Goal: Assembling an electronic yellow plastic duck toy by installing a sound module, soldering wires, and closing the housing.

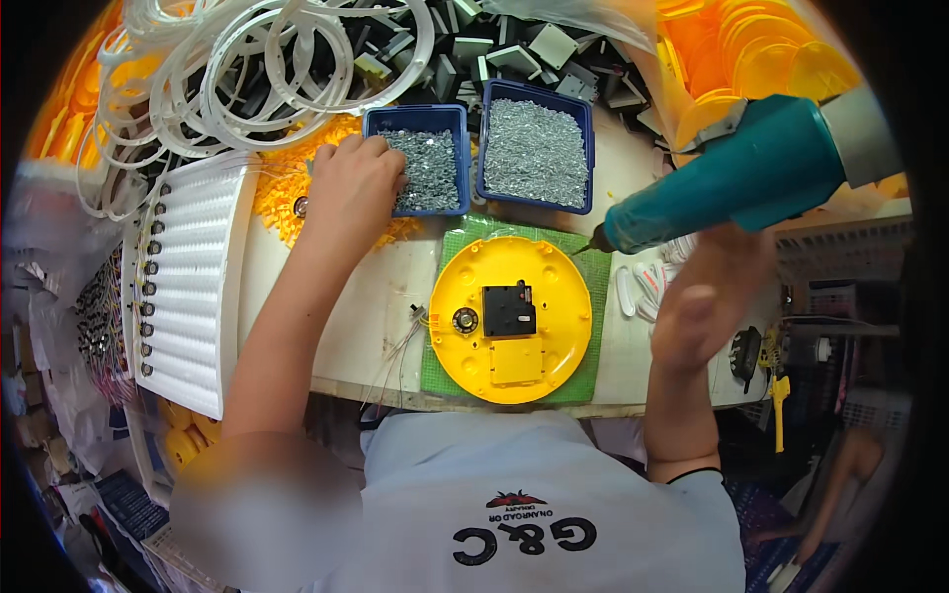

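Note:
My left hand (pixel 354 188) is at the left edge of a blue bin (pixel 465 163) of small dark metal screws. Its fingers curl down, and their tips and anything in them are hidden. A teal power screwdriver (pixel 727 178) slants in from the right, its bit pointing toward a round yellow plastic housing (pixel 450 366). My right hand (pixel 697 306), smeared by motion, is just under the screwdriver's body; I cannot tell whether it grips it. The housing lies on a green mat (pixel 583 381), carrying a black square box (pixel 509 310) and a small round speaker (pixel 466 320) with wires.
A second blue bin (pixel 534 153) holds silvery screws. Left are a white foam tray (pixel 198 287) of round parts and a pile of small orange pieces (pixel 282 203). Behind lie white rings (pixel 222 94), black square boxes (pixel 514 59) and orange discs (pixel 761 49). White cables (pixel 647 282) lie right.

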{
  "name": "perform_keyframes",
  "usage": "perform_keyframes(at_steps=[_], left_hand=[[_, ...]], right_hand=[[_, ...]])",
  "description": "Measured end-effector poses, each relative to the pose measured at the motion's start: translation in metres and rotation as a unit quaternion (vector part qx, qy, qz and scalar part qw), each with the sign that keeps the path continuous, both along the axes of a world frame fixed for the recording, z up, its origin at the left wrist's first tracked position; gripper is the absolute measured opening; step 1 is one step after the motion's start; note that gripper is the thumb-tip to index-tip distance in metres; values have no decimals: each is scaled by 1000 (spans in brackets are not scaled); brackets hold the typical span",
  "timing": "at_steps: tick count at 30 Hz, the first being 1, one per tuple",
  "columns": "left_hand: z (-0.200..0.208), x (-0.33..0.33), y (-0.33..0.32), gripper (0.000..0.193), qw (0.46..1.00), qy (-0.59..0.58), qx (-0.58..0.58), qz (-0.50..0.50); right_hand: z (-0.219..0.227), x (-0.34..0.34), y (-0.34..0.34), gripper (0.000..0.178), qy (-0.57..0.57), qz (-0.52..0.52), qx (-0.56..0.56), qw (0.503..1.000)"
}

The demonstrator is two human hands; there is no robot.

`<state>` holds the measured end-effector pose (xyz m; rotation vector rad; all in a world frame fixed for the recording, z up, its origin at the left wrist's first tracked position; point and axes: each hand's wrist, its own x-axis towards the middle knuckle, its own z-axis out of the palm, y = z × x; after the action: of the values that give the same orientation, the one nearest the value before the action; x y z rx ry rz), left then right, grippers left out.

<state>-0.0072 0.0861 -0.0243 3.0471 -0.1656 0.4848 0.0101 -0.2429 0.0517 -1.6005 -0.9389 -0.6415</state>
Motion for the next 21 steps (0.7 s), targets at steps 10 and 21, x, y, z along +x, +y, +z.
perform_keyframes(at_steps=[10, 21], left_hand=[[17, -47, -32, 11, 948, -33, -316, -22], [3, -118, -86, 14, 921, 4, -370, -119]], right_hand=[[39, 3, 32, 100, 297, 281, -2, 912], [-11, -31, 63, 82, 427, 362, 156, 814]])
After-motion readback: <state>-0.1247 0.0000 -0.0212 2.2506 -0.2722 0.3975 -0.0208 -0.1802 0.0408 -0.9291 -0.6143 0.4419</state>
